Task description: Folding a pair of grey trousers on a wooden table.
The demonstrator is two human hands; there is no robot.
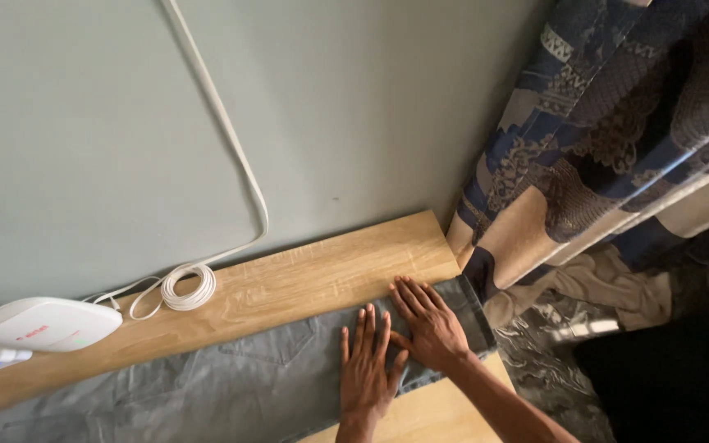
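Both my hands are down flat on the grey trousers [231, 381], which lie stretched along the wooden table [322, 275] right beside the pale wall [108, 123]. My left hand [367, 361] has its fingers spread and straight, palm pressed into the cloth, gripping nothing. My right hand [428, 324] sits just beside it, touching it at the thumb side, fingers also released and fanned out toward the waistband end of the trousers. Nothing is pinched or lifted; this reads as a smoothing press on the fabric.

I judge I'm in the flattening step: the cloth under my palms looks taut, while the stretch toward the far left shows a pocket seam and a few soft creases. The next move, as I see it, calls for sliding both palms outward along the cloth with even pressure, keeping the edge parallel to the table's rim so it doesn't slip off the near side.

Off to the left, 1 white router [43, 324] rests on the table, with a coiled white cable [188, 287] near it and the cable's run climbing the wall. On my right a patterned blue curtain [592, 139] hangs close to the table corner, well clear of my fingers.
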